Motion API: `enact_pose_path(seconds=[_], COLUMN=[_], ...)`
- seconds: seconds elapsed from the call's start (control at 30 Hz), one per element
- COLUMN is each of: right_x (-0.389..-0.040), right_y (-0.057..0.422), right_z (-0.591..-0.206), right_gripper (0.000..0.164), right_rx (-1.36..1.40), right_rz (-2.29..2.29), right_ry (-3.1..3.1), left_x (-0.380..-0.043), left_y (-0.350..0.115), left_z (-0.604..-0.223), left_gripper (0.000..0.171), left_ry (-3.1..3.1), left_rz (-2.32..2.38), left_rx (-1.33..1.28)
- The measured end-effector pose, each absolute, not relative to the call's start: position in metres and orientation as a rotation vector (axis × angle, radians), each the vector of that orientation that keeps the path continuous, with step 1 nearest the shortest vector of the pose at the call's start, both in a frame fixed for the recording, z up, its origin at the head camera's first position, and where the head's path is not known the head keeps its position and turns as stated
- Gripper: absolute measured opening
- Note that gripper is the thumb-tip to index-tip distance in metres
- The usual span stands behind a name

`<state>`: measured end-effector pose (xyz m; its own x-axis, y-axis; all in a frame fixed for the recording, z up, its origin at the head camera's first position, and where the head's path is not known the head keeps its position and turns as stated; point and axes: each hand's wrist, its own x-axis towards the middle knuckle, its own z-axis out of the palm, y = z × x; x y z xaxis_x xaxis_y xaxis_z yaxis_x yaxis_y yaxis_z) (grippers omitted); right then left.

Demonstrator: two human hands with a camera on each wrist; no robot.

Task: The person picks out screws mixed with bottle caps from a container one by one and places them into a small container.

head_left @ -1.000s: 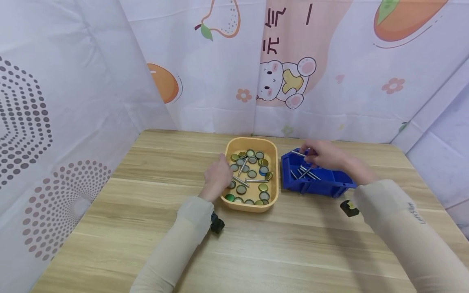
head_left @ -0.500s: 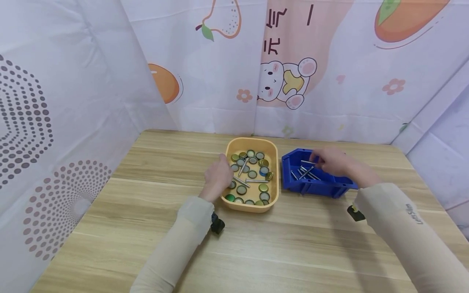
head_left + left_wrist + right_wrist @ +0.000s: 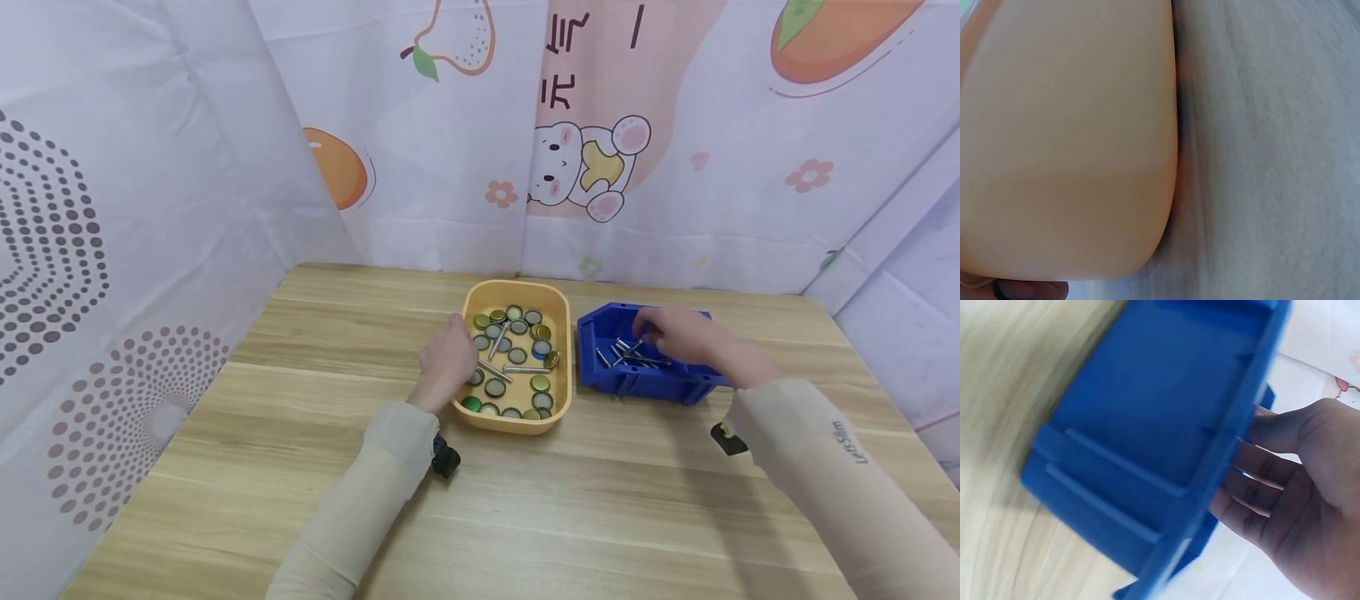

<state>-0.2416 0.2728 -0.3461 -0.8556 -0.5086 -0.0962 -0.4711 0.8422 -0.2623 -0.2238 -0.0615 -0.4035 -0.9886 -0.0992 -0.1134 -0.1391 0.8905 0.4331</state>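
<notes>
My left hand (image 3: pixel 448 360) holds the left rim of a yellow plastic tray (image 3: pixel 517 427); its fingertips (image 3: pixel 1030 290) show at the tray's edge in the left wrist view. Inside the tray lie several bottle caps (image 3: pixel 495 387), gold, grey, green and blue, and 3 metal bolts (image 3: pixel 527 369). To the right stands a blue plastic bin (image 3: pixel 637 386) with several bolts (image 3: pixel 628 353) piled in it. My right hand (image 3: pixel 678 335) reaches over the bin's far side, fingers pointing down inside. In the right wrist view the bin's wall hides those fingertips, and no bolt shows between the fingers.
Both containers stand side by side, a small gap apart, on a wooden table (image 3: pixel 525 517). A printed curtain (image 3: pixel 450 242) hangs along the table's back edge. Another white sheet (image 3: pixel 217 167) hangs at the left.
My right hand has shifted right over the blue bin. The bolt it pinched has dropped among the others there. The left hand and yellow tray have stayed put.
</notes>
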Motion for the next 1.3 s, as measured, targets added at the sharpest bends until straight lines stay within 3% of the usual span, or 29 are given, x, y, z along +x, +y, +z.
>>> enact_pose_path(seconds=[0.43, 0.8, 1.0, 1.3], right_x=[-0.243, -0.241, -0.241, -0.238], right_y=[0.247, 0.199, 0.169, 0.141], right_z=[-0.319, -0.299, -0.305, -0.327], right_gripper=[0.012, 0.027, 0.038, 0.036], right_rx=[-0.834, -0.795, -0.818, -0.858], right_rz=[-0.391, -0.32, -0.307, -0.245], right_ry=[2.876, 2.865, 2.831, 2.788], left_x=[-0.222, -0.224, -0.223, -0.223], left_y=[-0.059, -0.059, -0.06, -0.061], left_z=[-0.401, -0.402, -0.401, -0.401], left_gripper=[0.022, 0.023, 0.022, 0.024], left_ry=[2.964, 2.956, 2.953, 2.944], left_rz=[0.689, 0.69, 0.7, 0.693], left_rx=[-0.191, -0.199, -0.2, -0.199])
